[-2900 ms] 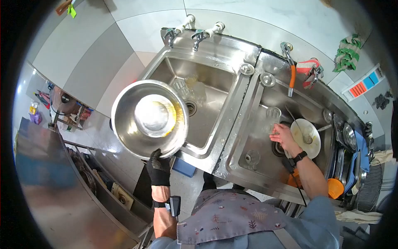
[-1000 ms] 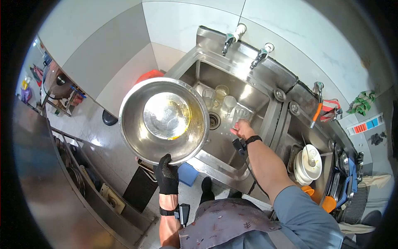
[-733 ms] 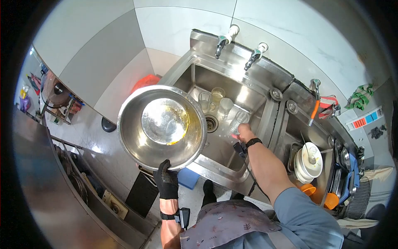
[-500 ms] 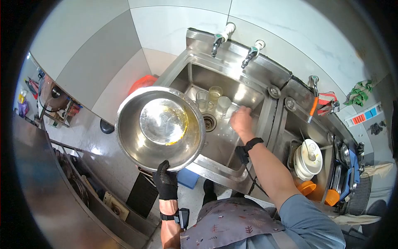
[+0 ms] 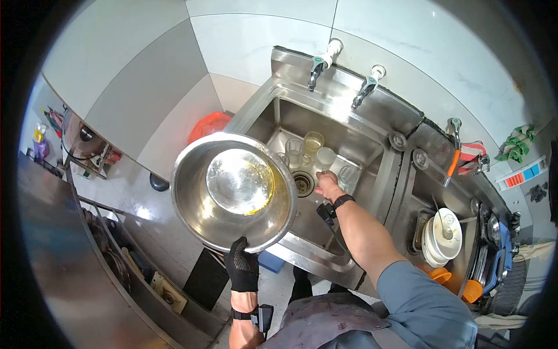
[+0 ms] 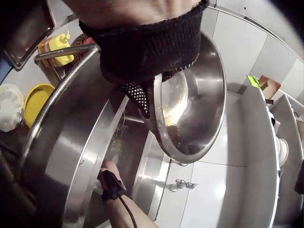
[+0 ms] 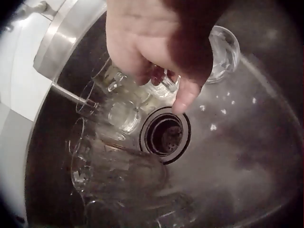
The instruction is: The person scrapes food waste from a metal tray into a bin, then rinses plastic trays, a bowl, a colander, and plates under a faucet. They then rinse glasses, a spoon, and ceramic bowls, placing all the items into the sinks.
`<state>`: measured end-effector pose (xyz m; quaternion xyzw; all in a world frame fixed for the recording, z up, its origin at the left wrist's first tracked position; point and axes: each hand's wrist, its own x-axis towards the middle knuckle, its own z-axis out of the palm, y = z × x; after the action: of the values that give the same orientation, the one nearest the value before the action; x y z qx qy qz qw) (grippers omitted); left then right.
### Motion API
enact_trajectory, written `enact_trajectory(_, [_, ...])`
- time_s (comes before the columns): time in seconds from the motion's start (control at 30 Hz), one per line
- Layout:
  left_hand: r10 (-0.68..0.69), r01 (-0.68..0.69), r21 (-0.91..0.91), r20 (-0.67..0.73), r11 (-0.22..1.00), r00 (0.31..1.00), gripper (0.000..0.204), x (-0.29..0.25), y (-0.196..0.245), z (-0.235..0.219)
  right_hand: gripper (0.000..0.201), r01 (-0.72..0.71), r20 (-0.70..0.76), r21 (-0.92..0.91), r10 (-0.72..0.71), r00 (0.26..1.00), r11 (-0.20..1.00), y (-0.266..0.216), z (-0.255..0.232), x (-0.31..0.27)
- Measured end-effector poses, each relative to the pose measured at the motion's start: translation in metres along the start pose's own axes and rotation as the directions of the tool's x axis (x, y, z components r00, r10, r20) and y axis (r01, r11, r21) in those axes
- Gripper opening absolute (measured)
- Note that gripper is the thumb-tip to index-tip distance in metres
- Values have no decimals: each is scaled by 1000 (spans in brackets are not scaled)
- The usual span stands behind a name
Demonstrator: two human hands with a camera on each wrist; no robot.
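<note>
The gloved left hand (image 5: 242,269) grips the near rim of a large steel bowl (image 5: 195,218), held tilted left of the sinks; yellow residue marks its inside. In the left wrist view the glove (image 6: 147,54) wraps the rim of the bowl (image 6: 206,102). Bare and reaching into the left sink (image 5: 363,200), the right hand (image 5: 329,185) has its fingers curled at a clear glass (image 5: 325,158) beside the drain (image 5: 303,184). The right wrist view shows the hand (image 7: 159,47) over that glass (image 7: 164,89), its grip partly hidden. Another glass (image 5: 347,176) lies to its right.
More glasses (image 5: 313,141) stand at the left sink's back. Two taps (image 5: 365,93) overhang it. Stacked white bowls (image 5: 444,234), a spoon and orange cups (image 5: 472,291) occupy the right sink area. A steel counter (image 5: 75,232) runs along the left.
The right hand has moved from the right sink to the left one, left a glass there, and shifted left to another glass. The left hand still holds the bowl; the head view has turned left.
</note>
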<state>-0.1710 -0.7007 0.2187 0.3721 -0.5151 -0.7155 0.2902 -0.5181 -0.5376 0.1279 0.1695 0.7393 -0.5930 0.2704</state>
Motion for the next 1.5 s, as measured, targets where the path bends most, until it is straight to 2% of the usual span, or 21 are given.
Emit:
enact_trajectory(0.13, [-257,235,-419,3,877,966,15,-3,2,0,32,81,-138,-110,-96,986,991,18,1,3])
enact_trajectory(0.17, [17,-18,-19,-33,1000,999,17,-3,-4,1,31,131,-197,-250,-183,963,959,17,-1,2])
enact_trajectory(0.2, [285,-280,376,45,883,958,19,-2,-9,-1,31,131,-202,-249,-184,962,959,17,-5,0])
enact_trajectory(0.23, [285,-280,374,45,884,958,19,-1,-12,-5,31,202,-195,-331,-276,941,922,18,-9,-4])
enact_trajectory(0.27, [48,-48,-11,-5,999,999,20,-1,-2,-3,32,268,-178,-410,-364,914,872,18,-14,-9])
enact_trajectory(0.3, [-192,193,-394,43,899,980,21,-1,5,-2,34,232,-106,-448,-309,945,864,13,-22,-10])
enact_trajectory(0.33, [-194,194,-393,41,899,980,21,-1,3,-3,34,231,-105,-448,-307,946,864,12,-28,-13])
enact_trajectory(0.47, [142,-139,152,-10,978,990,39,4,-20,-13,40,278,30,-674,-350,936,685,1,-43,-41])
enact_trajectory(0.53, [495,-523,706,275,478,824,43,-12,23,5,43,344,152,-782,-375,914,520,-12,-47,-58])
enact_trajectory(0.73, [572,-569,622,226,539,788,45,-2,3,3,31,456,312,-824,-402,861,335,-58,-40,-92])
enact_trajectory(0.8, [631,-602,737,314,309,709,45,-10,13,13,26,508,383,-822,-409,828,257,-67,-38,-98])
enact_trajectory(0.93, [589,-548,687,212,477,780,39,-10,4,17,24,511,463,-854,-307,832,95,-71,-31,-94])
enact_trajectory(0.97, [655,-591,742,279,317,702,38,-9,5,18,24,523,495,-852,-287,820,27,-74,-29,-99])
enact_trajectory(1.07, [617,-556,743,249,372,746,38,-10,8,23,24,537,537,-841,-221,814,-66,-82,-27,-108])
enact_trajectory(1.2, [534,-492,631,143,599,833,37,-14,9,31,24,544,550,-834,-233,802,-95,-80,-22,-109])
enact_trajectory(1.27, [511,-456,659,124,598,851,36,-13,4,27,24,549,560,-828,-222,798,-116,-82,-21,-114])
enact_trajectory(1.33, [613,-534,753,224,384,757,35,-4,1,22,24,556,561,-827,-218,799,-89,-89,-24,-123])
enact_trajectory(1.37, [422,-391,516,62,762,904,26,0,-1,25,24,564,562,-824,-212,799,-60,-88,-25,-124])
enact_trajectory(1.4, [420,-392,514,67,763,905,26,2,0,24,24,559,557,-827,-212,803,-57,-83,-27,-122])
enact_trajectory(1.47, [614,-549,732,228,404,756,29,6,7,19,23,617,587,-786,-271,763,35,-80,-31,-122])
enact_trajectory(1.5, [538,-492,768,232,411,811,31,7,13,18,25,632,620,-770,-127,774,93,-85,-35,-121])
